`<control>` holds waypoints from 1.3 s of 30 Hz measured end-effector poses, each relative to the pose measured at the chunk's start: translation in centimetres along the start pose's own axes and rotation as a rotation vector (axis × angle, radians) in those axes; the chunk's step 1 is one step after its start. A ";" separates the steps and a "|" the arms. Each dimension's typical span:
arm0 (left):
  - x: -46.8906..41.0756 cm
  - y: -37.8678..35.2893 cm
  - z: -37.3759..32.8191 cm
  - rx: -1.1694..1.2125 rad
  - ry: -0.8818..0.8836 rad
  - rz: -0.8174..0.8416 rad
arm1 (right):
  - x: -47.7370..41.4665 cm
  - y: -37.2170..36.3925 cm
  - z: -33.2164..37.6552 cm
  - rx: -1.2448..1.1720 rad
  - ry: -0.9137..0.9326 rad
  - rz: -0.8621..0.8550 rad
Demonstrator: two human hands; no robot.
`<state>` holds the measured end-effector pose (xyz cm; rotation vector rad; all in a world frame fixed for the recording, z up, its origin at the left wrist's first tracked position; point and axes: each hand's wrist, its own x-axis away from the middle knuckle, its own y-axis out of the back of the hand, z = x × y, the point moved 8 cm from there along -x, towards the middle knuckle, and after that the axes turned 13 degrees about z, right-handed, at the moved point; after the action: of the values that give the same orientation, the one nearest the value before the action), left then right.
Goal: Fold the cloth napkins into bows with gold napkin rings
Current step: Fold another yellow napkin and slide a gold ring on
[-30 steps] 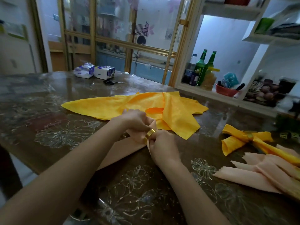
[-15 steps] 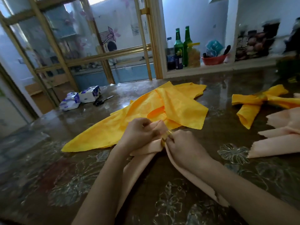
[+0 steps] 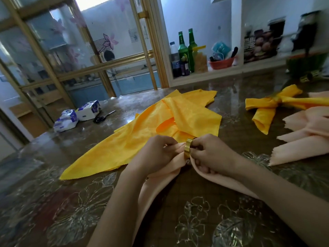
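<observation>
A dark glossy table (image 3: 53, 202) with a floral pattern fills the room's near side, with glass doors and a bottle shelf beyond. At near centre, the peach napkin (image 3: 160, 184) is gathered into the gold napkin ring (image 3: 187, 148), just in front of a loose yellow napkin (image 3: 133, 139). The left hand (image 3: 154, 154) pinches the bunched cloth at the ring's left; the right hand (image 3: 211, 154) curls its fingers round the ring and the cloth below it.

The likely risk is the smooth fabric slipping back out, or bunching unevenly, if either pinch loosens.

The ring stands on edge, its hole seemingly facing left-right. The napkin's two tails run from it toward the near edge, spreading into an inverted V.
</observation>
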<state>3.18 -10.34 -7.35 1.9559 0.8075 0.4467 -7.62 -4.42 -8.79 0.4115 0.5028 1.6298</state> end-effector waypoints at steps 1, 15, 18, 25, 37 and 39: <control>0.0 0.0 -0.1 -0.004 -0.005 -0.001 | 0.1 0.2 0.2 -0.030 0.029 -0.016; 0.9 -0.6 -2.6 0.254 -0.152 0.193 | 0.2 0.0 1.0 -0.057 0.063 0.110; 1.0 -0.5 -2.6 0.278 -0.143 0.181 | 0.1 0.1 1.0 -0.034 0.050 0.115; 1.6 0.7 -2.3 0.355 -0.138 0.118 | 0.1 -0.1 1.9 -0.028 0.088 0.136; 1.2 1.1 -1.4 0.318 -0.066 -0.001 | 1.2 3.3 2.2 -0.033 0.158 -0.031; 1.2 1.1 -1.1 0.301 -0.047 -0.005 | 1.2 3.7 2.1 -0.048 0.166 -0.049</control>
<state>3.75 -9.19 -5.85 2.2323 0.8892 0.2866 -9.68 -3.32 -5.03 0.2275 0.5927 1.6331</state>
